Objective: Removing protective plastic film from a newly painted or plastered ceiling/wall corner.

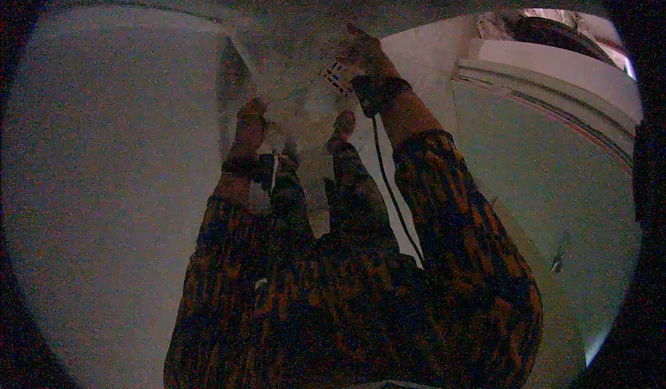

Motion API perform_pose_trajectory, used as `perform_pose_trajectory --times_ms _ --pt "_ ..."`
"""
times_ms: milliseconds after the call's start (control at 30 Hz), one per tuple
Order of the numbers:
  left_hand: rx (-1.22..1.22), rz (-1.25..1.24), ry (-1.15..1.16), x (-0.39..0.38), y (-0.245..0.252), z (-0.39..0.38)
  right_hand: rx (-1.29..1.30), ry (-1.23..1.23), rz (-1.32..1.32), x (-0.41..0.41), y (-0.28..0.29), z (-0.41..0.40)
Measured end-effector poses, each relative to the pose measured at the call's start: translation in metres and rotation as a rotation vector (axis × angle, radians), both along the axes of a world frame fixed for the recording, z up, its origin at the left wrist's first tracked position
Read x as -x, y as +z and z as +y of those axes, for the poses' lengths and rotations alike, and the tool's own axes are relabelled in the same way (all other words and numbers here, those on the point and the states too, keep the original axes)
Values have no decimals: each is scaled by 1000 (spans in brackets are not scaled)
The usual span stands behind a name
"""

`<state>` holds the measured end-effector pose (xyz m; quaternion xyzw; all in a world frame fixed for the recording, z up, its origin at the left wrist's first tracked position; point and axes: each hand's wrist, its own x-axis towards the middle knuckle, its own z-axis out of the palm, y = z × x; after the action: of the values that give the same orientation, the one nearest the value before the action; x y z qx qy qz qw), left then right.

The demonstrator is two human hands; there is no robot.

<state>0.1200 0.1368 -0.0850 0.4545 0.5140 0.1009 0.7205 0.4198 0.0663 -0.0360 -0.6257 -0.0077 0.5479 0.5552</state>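
The view is dark and grainy. My right hand (367, 56) reaches forward at the upper middle, with one finger pointing away. Beside its fingers is a small pale patch with dark square marks (338, 78); whether I hold it or it lies beyond is unclear. A dark device (367, 95) is strapped on my right wrist, and a dark cable (384, 170) runs back from it. My left hand (252, 116) is lower and further left, near the edge of a pale panel. Its fingers are too dark to make out. Another dark device (266, 170) sits at that wrist.
A broad pale surface (119, 181) fills the left side. On the right is a pale greenish surface (530, 170) with a grooved rim (541, 100). Below me, my bare feet (343, 124) stand on a mottled floor (307, 98). A small dark thing (558, 260) shows at lower right.
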Motion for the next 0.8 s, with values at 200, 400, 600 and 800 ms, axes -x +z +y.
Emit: perform_pose_trajectory --times_ms 200,400,600,800 --pt "-374 160 -226 18 -8 2 -73 -100 71 19 -45 17" --pt "-501 196 -413 42 33 -39 85 -163 -3 54 -31 -49" --pt "-626 303 -521 117 147 -42 178 -146 7 132 55 -81" --pt "-710 336 -593 125 205 -64 274 -161 -57 145 102 -140"
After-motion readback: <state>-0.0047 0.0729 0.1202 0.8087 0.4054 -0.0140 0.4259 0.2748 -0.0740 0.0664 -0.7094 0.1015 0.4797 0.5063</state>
